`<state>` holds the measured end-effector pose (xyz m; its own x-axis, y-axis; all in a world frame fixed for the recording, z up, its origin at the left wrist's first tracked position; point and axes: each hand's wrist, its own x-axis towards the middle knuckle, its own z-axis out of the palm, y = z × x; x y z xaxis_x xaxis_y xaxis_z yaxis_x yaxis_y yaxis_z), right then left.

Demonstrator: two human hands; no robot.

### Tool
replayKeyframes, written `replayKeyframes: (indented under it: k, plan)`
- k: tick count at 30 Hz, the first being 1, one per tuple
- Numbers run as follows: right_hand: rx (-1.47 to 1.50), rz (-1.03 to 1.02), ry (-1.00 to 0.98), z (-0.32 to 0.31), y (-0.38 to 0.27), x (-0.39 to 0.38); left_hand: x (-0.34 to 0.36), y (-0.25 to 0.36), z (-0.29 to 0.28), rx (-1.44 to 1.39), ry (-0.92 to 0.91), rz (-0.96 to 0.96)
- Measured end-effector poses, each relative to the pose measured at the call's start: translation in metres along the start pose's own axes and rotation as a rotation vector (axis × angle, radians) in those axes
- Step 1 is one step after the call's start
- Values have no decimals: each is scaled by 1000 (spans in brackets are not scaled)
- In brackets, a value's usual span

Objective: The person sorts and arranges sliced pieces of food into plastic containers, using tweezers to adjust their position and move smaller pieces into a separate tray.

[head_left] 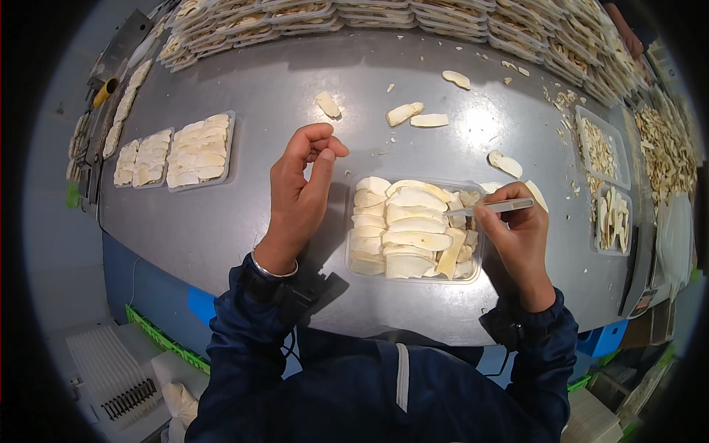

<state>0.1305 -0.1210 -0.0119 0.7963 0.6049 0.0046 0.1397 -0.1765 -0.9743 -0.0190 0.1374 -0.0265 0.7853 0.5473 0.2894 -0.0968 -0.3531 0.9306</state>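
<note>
A clear plastic tray (350,267) sits in front of me on the metal table. Overlapping pale slices, like dried mushroom slices (417,225), fill it in columns, with smaller pieces along its right side. My right hand (518,240) grips metal tweezers (509,205) between thumb and fingers, their tips over the upper right part of the tray. Left of the tray, my left hand (299,193) is held above the table, fingers loosely curled and thumb close to them, with nothing visible in it. Loose slices (505,164) lie beyond the tray and beside my right hand.
Filled trays (199,151) stand at the left. Stacks of filled trays (384,15) line the far edge. At the right are a tray of small pieces (600,150), a tray of strips (613,221) and a heap of pieces (665,151). More loose slices (405,113) lie mid-table.
</note>
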Motion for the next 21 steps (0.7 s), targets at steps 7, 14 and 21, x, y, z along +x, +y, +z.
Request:
replayKeyframes:
  k: [7, 14, 21]
  plan:
    - [31, -19, 39, 1, -2, 0, -1, 1, -1, 17, 0, 2]
    - [-38, -124, 243, -62, -1, 14, 4, -3, 0, 65, 67, 56]
    - [-906, 107, 383, -139, 15, 15, 5, -21, -3, 8, 79, 36]
